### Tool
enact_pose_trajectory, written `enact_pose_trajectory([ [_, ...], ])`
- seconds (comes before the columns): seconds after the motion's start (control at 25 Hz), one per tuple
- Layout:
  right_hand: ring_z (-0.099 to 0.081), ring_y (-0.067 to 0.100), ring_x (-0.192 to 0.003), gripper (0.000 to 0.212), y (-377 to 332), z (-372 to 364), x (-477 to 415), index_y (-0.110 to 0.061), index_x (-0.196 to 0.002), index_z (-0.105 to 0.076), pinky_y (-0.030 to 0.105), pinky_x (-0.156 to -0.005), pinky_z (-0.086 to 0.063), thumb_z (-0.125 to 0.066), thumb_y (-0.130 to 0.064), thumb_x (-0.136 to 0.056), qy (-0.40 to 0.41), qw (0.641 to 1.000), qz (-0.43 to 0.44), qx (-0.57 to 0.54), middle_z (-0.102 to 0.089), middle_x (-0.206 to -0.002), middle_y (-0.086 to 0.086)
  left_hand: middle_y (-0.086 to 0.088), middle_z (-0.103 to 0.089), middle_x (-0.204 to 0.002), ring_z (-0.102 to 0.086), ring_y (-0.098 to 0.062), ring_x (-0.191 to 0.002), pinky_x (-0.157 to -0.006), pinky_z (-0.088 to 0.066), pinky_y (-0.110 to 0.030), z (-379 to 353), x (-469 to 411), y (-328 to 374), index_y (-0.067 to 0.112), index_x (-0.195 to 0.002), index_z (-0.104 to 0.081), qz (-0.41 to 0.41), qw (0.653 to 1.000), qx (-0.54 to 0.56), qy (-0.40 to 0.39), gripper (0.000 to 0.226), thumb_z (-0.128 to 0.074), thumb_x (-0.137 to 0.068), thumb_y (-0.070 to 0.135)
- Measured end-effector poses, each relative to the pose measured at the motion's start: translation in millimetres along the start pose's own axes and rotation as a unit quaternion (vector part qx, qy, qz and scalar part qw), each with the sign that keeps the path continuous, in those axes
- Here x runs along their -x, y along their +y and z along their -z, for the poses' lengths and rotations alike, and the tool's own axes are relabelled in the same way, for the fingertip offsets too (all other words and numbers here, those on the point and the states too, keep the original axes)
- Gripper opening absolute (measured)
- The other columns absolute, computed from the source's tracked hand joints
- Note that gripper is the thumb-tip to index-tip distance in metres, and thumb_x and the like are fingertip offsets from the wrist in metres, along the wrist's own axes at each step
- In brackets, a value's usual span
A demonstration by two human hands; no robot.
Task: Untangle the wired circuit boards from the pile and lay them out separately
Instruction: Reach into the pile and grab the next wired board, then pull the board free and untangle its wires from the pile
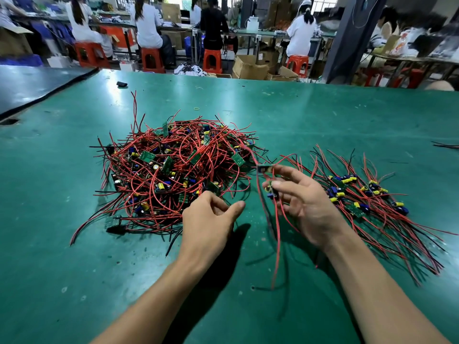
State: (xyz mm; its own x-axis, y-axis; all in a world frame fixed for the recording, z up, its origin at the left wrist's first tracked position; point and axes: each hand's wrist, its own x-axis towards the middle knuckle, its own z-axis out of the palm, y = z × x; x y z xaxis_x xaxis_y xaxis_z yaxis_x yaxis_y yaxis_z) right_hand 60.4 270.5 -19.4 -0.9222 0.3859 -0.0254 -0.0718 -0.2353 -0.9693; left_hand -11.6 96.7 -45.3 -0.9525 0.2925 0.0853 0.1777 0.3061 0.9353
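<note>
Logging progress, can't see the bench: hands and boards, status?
Left hand empty, at the pile edge. Right hand pinches a wired board, leads hanging. Red wire at its fingertips runs back into the pile. Sorted row to the right.

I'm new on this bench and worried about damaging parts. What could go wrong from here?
1. The circuit board pinched in the right hand has a red wire running back into the pile; a hard pull may strain the wire's joint or drag other boards along.
2. Its dangling leads hang close to the laid-out boards and could re-tangle with them.
</note>
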Motion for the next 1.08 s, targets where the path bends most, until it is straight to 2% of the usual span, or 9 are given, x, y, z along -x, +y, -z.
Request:
enact_pose_trajectory([
  [0.12,-0.069,0.007,-0.074,0.029,8.2,-6.3,2.9,-0.018,-0.111,-0.07,0.019,-0.059,-0.05,-0.07,-0.002,-0.087,-0.026,0.991,-0.018,0.132,-0.078,-0.098,0.002,0.004,-0.057,-0.052,-0.049,-0.005,-0.046,-0.046,-0.037,-0.015,-1.5,4.1,0.3,0.02,-0.074,-0.063,-0.073,0.997,-0.029,0.023,0.024,-0.077,-0.082,0.038],
  [0.2,-0.066,0.01,-0.075,0.031,13.4,-8.9,4.8,-0.017,-0.112,-0.07,0.018,-0.055,-0.05,-0.068,0.003,-0.089,-0.048,0.985,-0.012,0.165,-0.077,-0.105,0.001,0.002,-0.059,-0.056,-0.055,-0.007,-0.053,-0.051,-0.039,-0.012,-2.4,5.3,1.9,0.023,-0.099,-0.068,-0.083,0.996,-0.023,0.008,0.018,-0.074,-0.085,0.033],
  [0.32,-0.066,0.009,-0.077,0.031,13.8,-9.3,4.9,-0.014,-0.112,-0.071,0.018,-0.055,-0.051,-0.068,0.006,-0.088,-0.069,0.985,-0.002,0.158,-0.077,-0.107,0.003,0.002,-0.062,-0.061,-0.057,-0.006,-0.064,-0.059,-0.04,-0.011,-3.1,4.0,0.4,0.029,-0.129,-0.061,-0.096,0.992,-0.072,-0.024,0.043,-0.07,-0.088,0.033],
  [0.44,-0.069,0.005,-0.077,0.031,12.9,-8.8,4.5,-0.009,-0.113,-0.07,0.011,-0.056,-0.048,-0.069,0.008,-0.086,-0.076,0.987,0.005,0.139,-0.077,-0.103,0.009,-0.001,-0.061,-0.059,-0.055,-0.011,-0.058,-0.054,-0.039,-0.016,-1.1,1.4,1.4,0.031,-0.117,-0.07,-0.11,0.989,-0.091,-0.039,0.031,-0.072,-0.087,0.032],
  [0.68,-0.065,0.005,-0.071,0.029,11.9,-6.4,4.5,-0.018,-0.108,-0.074,0.012,-0.055,-0.047,-0.076,-0.003,-0.083,-0.051,0.992,-0.004,0.117,-0.073,-0.087,-0.003,0.008,-0.065,-0.067,-0.059,-0.005,-0.071,-0.061,-0.044,-0.017,-0.2,5.5,-1.0,0.025,-0.084,-0.071,-0.124,0.989,-0.072,-0.025,0.007,-0.077,-0.083,0.027],
  [0.84,-0.062,0.008,-0.071,0.033,4.6,-1.5,2.4,-0.024,-0.101,-0.079,0.016,-0.061,-0.05,-0.084,-0.016,-0.07,-0.039,0.999,-0.007,0.017,-0.071,-0.089,0.001,0.017,-0.066,-0.078,-0.06,0.005,-0.077,-0.071,-0.043,-0.012,-0.2,7.6,1.5,0.024,-0.092,-0.072,-0.144,0.988,-0.058,-0.016,0.003,-0.069,-0.09,0.023],
  [0.92,-0.061,0.007,-0.064,0.034,0.4,0.3,1.6,-0.022,-0.102,-0.079,0.017,-0.06,-0.052,-0.081,-0.016,-0.068,-0.059,0.996,-0.018,-0.064,-0.071,-0.087,0.002,0.018,-0.065,-0.073,-0.058,0.007,-0.068,-0.064,-0.039,-0.006,0.8,10.1,6.3,0.02,-0.094,-0.072,-0.167,0.986,-0.016,-0.012,0.006,-0.067,-0.092,0.021],
  [1.0,-0.06,0.008,-0.06,0.035,-1.4,0.0,1.5,-0.02,-0.101,-0.079,0.017,-0.06,-0.053,-0.081,-0.016,-0.066,-0.073,0.99,-0.031,-0.113,-0.071,-0.086,0.002,0.015,-0.063,-0.063,-0.053,0.005,-0.055,-0.057,-0.039,-0.01,0.6,13.5,12.2,0.018,-0.091,-0.072,-0.165,0.984,0.039,-0.054,0.011,-0.064,-0.095,0.025],
  [1.08,-0.061,0.009,-0.06,0.031,-0.5,-1.3,2.4,-0.018,-0.099,-0.079,0.018,-0.06,-0.054,-0.08,-0.013,-0.069,-0.081,0.988,-0.032,-0.125,-0.071,-0.087,0.003,0.006,-0.07,-0.068,-0.057,-0.006,-0.06,-0.061,-0.045,-0.021,-0.2,15.5,16.4,0.016,-0.091,-0.073,-0.098,0.978,0.12,-0.138,0.017,-0.062,-0.096,0.027],
])
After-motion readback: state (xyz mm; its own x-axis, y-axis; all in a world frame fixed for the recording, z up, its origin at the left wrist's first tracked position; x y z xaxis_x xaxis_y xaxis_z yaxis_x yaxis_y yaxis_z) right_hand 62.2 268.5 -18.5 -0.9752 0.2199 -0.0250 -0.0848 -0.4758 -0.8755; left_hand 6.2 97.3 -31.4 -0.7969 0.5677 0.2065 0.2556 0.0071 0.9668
